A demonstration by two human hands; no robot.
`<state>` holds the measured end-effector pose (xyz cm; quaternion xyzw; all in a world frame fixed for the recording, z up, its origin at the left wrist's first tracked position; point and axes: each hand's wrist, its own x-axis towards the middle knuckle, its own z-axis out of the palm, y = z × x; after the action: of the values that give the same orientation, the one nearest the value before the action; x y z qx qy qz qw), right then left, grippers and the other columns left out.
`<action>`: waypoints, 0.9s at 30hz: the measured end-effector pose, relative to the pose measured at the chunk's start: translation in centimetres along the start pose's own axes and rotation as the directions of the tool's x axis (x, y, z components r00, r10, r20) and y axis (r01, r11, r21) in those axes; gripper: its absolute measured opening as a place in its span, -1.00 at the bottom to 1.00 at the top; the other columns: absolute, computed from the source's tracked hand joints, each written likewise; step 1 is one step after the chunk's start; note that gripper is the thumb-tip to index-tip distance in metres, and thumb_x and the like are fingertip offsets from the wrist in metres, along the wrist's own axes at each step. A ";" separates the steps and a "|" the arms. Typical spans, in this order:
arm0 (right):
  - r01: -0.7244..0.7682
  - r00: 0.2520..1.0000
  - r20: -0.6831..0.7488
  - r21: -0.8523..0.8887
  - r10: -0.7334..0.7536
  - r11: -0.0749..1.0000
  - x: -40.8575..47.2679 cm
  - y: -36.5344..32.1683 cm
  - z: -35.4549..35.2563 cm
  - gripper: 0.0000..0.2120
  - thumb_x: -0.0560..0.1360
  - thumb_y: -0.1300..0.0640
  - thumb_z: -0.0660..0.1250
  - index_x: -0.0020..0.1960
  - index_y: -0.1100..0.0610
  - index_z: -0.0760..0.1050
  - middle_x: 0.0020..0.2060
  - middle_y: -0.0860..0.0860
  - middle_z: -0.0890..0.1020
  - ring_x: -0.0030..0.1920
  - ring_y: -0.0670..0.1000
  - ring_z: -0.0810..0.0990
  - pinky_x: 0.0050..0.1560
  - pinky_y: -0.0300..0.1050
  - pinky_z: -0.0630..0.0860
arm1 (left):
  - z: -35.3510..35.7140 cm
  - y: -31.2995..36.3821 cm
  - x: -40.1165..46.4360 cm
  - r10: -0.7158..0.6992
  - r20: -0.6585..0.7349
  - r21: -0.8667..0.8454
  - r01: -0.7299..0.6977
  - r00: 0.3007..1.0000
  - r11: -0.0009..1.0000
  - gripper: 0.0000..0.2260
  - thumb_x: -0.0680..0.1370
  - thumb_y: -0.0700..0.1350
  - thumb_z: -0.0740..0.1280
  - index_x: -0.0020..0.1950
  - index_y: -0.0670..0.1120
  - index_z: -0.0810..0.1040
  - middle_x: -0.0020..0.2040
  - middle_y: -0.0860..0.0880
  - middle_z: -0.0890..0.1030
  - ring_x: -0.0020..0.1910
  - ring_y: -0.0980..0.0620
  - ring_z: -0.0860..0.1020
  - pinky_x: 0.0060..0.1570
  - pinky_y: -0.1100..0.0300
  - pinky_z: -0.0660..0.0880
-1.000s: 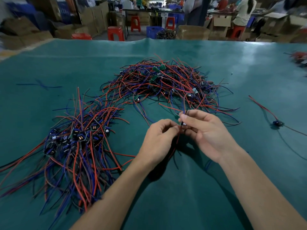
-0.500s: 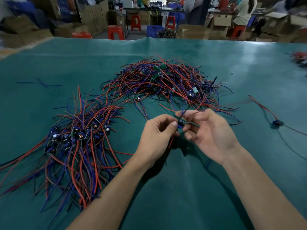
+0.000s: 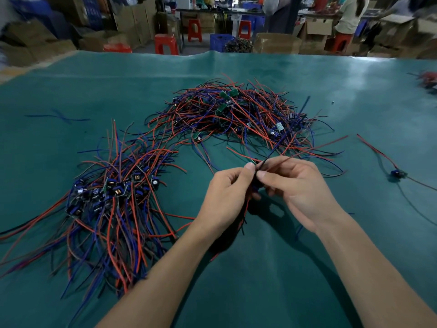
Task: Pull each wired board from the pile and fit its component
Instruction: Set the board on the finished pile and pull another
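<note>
Since the earlier frame our thumbs have closed together and the wired board point(image 3: 255, 183) has turned edge-on, leads now running up toward the far pile point(image 3: 236, 117). We note left hand point(image 3: 227, 195) and right hand point(image 3: 295, 185) both pinching it, just nearer than that pile. Finished boards point(image 3: 111, 192) lie left of pile; stray board point(image 3: 398, 173) right, well apart.

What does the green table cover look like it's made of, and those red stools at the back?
Table cover: looks like vinyl or coated sheet, semi-glossy; it reflects light and ripples at the far edge. Red stools: probably moulded plastic, uniform bright colour, though too blurred to be sure.
</note>
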<state>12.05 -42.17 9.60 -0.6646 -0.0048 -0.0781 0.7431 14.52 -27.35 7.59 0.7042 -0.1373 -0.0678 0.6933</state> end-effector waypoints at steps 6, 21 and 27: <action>0.068 0.997 0.053 -0.130 -0.062 0.989 0.1 0.4 -0.2 -0.87 0.39 0.45 0.49 -0.08 0.41 0.61 -0.15 0.35 0.68 -0.18 0.14 0.64 -0.04 -0.04 0.63 | -0.1 0.1 0.1 0.014 0.031 -0.029 -0.013 0.999 1.000 -0.54 0.63 0.21 0.20 -0.35 0.02 0.61 -0.36 -0.03 0.61 -0.41 0.16 0.42 -0.41 0.31 0.30; 0.074 0.995 -0.061 -0.108 -0.081 0.991 0.5 0.1 -0.5 -0.75 0.48 0.38 0.45 -0.26 0.08 0.69 -0.31 0.09 0.65 -0.38 -0.01 0.58 -0.33 -0.20 0.56 | -0.4 0.0 0.1 0.043 0.159 -0.035 -0.038 0.986 0.999 -0.82 0.62 -0.35 0.27 0.05 -0.19 0.66 -0.29 0.09 0.67 -0.34 0.32 0.53 -0.28 0.49 0.40; 0.007 1.000 -0.026 0.004 -0.007 1.000 0.3 0.2 -0.4 -0.93 0.39 0.25 0.51 -0.13 0.18 0.69 -0.27 0.10 0.64 -0.35 -0.06 0.52 -0.35 -0.24 0.50 | -0.4 -0.4 0.2 0.042 0.127 -0.010 -0.041 0.991 0.999 -0.85 0.65 -0.28 0.29 0.07 -0.30 0.64 -0.36 0.00 0.62 -0.49 0.28 0.43 -0.41 0.45 0.33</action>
<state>12.35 -42.56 9.40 -0.6619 0.0024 -0.0894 0.7443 14.88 -27.03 7.20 0.6930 -0.1955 -0.0988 0.6869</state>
